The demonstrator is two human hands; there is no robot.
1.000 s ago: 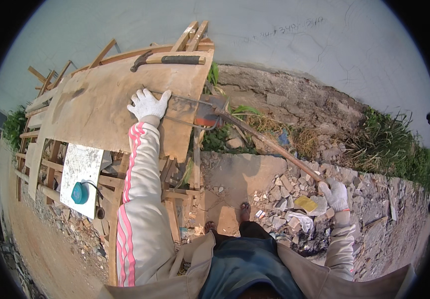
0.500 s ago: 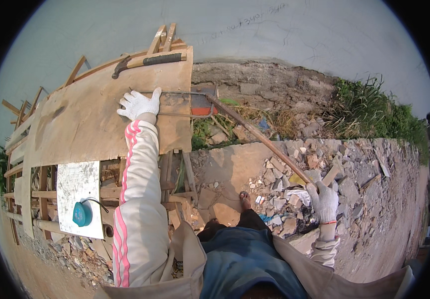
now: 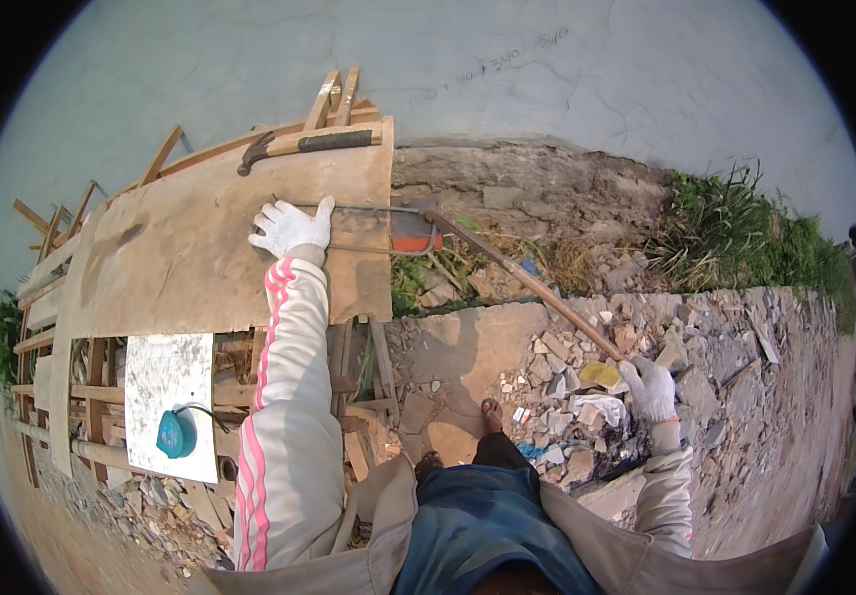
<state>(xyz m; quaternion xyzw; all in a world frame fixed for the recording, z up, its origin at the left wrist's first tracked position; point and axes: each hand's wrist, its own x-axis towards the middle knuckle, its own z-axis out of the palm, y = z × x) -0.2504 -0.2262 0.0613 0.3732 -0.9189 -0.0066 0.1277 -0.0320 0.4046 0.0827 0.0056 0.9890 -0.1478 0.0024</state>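
Right hand (image 3: pixel 649 389) is dropping lower and further out along the long pipe lever (image 3: pixel 527 283) than a second ago; left hand (image 3: pixel 292 226) is holding the same spot.

Left hand is pressing flat, fingers spread, on the thin steel rod (image 3: pixel 368 209) lying across the plywood surface (image 3: pixel 200 258), beside the orange bending jig (image 3: pixel 415 236) at its edge. Right hand is gripping closed round the lever's low end. Rod is looking stiff, springy and heavy for its size; best gripped near the bend. Hammer (image 3: pixel 299 145) is lying at the far edge.
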